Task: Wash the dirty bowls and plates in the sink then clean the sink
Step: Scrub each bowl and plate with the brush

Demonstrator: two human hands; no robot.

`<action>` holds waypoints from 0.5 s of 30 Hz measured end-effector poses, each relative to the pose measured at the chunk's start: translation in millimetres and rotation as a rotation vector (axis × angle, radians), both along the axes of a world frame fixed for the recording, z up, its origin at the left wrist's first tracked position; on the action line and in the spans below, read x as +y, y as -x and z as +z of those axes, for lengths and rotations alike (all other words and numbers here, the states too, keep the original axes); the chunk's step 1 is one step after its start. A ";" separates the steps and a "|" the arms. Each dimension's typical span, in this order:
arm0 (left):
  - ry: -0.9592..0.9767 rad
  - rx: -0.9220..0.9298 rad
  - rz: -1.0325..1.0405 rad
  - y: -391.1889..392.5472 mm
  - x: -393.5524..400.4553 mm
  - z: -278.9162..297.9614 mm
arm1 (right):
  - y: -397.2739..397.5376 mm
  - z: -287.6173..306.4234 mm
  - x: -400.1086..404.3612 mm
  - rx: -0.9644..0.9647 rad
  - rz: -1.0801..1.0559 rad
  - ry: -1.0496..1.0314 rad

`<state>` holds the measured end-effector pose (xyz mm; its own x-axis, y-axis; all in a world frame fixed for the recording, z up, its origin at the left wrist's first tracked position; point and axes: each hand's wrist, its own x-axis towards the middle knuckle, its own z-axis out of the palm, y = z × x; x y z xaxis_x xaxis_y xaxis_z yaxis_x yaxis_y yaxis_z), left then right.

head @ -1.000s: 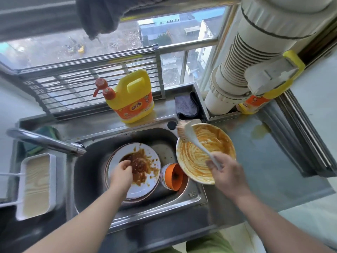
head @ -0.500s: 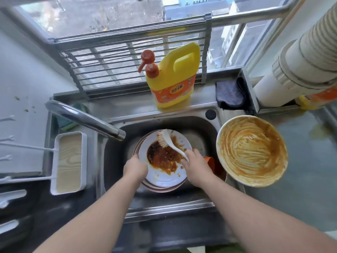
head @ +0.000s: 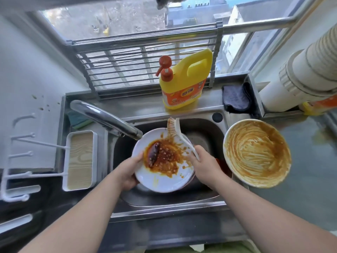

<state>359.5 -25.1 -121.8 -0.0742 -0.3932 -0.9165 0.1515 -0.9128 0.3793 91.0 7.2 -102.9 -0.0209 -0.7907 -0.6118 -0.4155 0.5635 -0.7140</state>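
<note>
Left hand: fingers curled round the left rim of the white plate, thumb on top of the edge. Looks like it's tipping the plate up off the stack so the mess faces the tap.

Right hand: clenched round the handle of the dish brush, bristle end pointing away and sitting at the plate's far rim. My guess is it's lined up to scrub toward the middle.

White plate: over the sink basin, tilted, smeared with orange-red sauce and one dark chunk on the left of the puddle. Nowhere near clean yet.

Under the plate: there's the edge of another dish peeking out on the right side, so probably more plates waiting. Can't tell how many.

Sink: steel basin, no water visibly running that I can make out.

Big bowl: parked on the counter just right of the sink, coated in brownish sauce streaks. Likely set aside to free up room in the basin.

Faucet: spout swings in from the left, its tip right above the plate's far-left edge. Handy for rinsing.

Detergent jug: yellow, red pump, on the ledge behind the sink, within easy reach.

Dark cloth: bunched on the ledge to the right of the jug.
</note>
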 end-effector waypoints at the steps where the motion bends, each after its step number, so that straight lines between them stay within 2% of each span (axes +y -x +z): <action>1: 0.010 0.039 0.044 -5.2 2.3 1.8 | 3.1 5.3 0.9 -0.028 0.019 -0.002; 3: 0.133 0.044 0.072 -9.9 5.5 8.6 | 11.7 12.1 4.8 0.023 0.074 0.048; 5: 0.327 -0.127 0.043 -12.6 9.7 17.3 | 21.0 16.2 10.5 0.124 0.109 0.073; 7: 0.498 -0.330 -0.012 -14.4 13.7 26.3 | 27.7 23.2 17.8 0.185 0.134 0.013; 10: 0.715 -0.407 -0.160 -14.7 20.3 37.8 | 30.8 31.3 30.6 0.264 0.162 -0.052; 13: 0.751 -0.541 -0.306 -19.3 25.6 30.9 | 24.0 35.6 46.4 0.258 0.142 -0.064; 15: 0.708 -0.533 -0.250 -13.2 32.1 28.8 | 15.9 43.2 54.3 0.253 0.198 -0.032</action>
